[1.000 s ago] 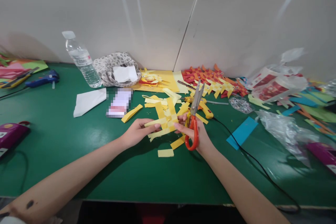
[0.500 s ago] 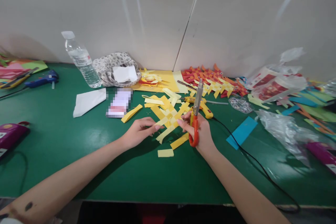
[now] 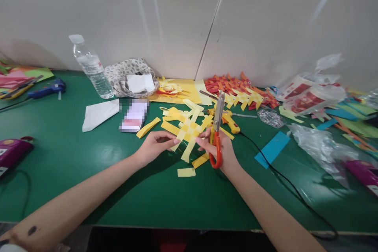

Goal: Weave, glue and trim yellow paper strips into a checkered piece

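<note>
Head view: from where I stand, the woven paper piece (image 3: 191, 128) has just been swung round counter-clockwise between the two hands. A second ago its pale tails (image 3: 188, 152) pointed off to the left; now they come down toward the person, and the deeper yellow ends, which stood up, lean out to the left. I'd take this as turning and lining up the piece, not cutting, since the blades of the scissors (image 3: 219, 115) point up, away from the paper.

The left hand (image 3: 156, 147) has its grip nearly closed, thumb and fingertips pinching one pale tail near its end. The right hand (image 3: 226, 150) does double duty: the scissors sit in its curled fingers, while thumb and fingertips pinch the right edge of the weave; how tightly, I can't tell. The piece is held out over the worktop (image 3: 132, 204), in front of the yellow glue gun (image 3: 230, 121), with a short pale strip (image 3: 186, 172) lying nearer the person.
</note>
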`<state>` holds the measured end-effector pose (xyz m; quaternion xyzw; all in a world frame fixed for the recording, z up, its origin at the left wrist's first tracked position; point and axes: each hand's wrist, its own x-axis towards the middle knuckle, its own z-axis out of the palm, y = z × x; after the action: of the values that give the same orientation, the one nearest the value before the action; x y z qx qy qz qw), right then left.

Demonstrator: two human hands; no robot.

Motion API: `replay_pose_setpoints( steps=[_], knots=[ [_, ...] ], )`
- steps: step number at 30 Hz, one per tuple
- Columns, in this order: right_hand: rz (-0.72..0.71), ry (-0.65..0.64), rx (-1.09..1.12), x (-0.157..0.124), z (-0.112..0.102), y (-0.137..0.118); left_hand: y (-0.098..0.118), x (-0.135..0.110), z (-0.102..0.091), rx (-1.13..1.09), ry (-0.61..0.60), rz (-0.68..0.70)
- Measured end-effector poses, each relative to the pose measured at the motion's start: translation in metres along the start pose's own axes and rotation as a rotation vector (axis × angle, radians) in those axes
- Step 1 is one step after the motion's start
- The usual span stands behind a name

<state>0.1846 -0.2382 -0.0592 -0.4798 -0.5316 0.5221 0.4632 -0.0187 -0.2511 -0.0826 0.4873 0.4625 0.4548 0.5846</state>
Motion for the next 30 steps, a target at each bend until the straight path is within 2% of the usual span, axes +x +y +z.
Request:
replay_pose_setpoints(
  steps=[2, 8, 10, 14, 17, 20, 25, 30],
  knots=[
    [-0.019, -0.014, -0.011, 0.0, 0.0, 0.0, 0.0, 0.0, 0.0, -0.016, -0.003, -0.016],
    [-0.068, 0.046, -0.051, 0.0, -0.001, -0.002, 0.003, -0.004, 0.004, -0.038, -0.136, -0.104],
    [-0.075, 0.05, -0.073, 0.0, -0.001, -0.002, 0.003, -0.004, 0.004, -0.057, -0.125, -0.114],
    [-0.157, 0.088, -0.156, -0.001, -0.002, 0.0, 0.001, 0.002, 0.0, -0.163, -0.007, -0.103],
    [-0.237, 0.09, -0.296, -0.003, -0.004, 0.001, 0.0, 0.006, -0.005, -0.273, 0.099, -0.094],
    [-0.264, 0.031, -0.478, -0.004, -0.006, 0.001, 0.001, 0.007, -0.008, -0.38, 0.192, -0.078],
    [-0.273, -0.055, -0.864, -0.005, -0.005, -0.001, 0.008, 0.008, -0.009, -0.484, 0.273, 0.022],
    [-0.272, -0.115, -1.061, -0.003, -0.003, 0.0, 0.015, 0.012, -0.017, -0.551, 0.4, 0.147]
  ],
)
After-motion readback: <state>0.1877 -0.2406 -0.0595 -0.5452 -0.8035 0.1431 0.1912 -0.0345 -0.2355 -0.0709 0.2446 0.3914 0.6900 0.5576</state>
